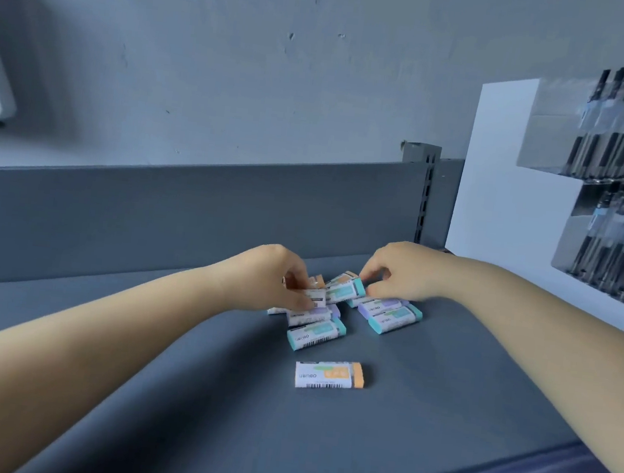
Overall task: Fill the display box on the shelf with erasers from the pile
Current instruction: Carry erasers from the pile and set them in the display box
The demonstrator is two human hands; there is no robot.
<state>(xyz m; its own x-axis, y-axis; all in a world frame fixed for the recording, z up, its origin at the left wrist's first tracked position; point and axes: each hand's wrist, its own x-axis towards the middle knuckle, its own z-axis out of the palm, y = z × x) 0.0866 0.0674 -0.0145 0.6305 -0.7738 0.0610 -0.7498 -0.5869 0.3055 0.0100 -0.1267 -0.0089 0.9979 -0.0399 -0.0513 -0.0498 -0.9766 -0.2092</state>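
— Your left hand (279, 279) is curled round a white-sleeved eraser (314, 295) at the left of the pile (327, 311); what's the other doing?

— Your right hand (399, 270) pinches the end of a teal-tipped eraser (345, 288) lifted at the pile's top.

— And where's everything else?

— The pile lies on the grey shelf (441, 384). One orange-tipped eraser (329, 375) lies apart, nearer you. A white pen rack (509, 172) stands far right.
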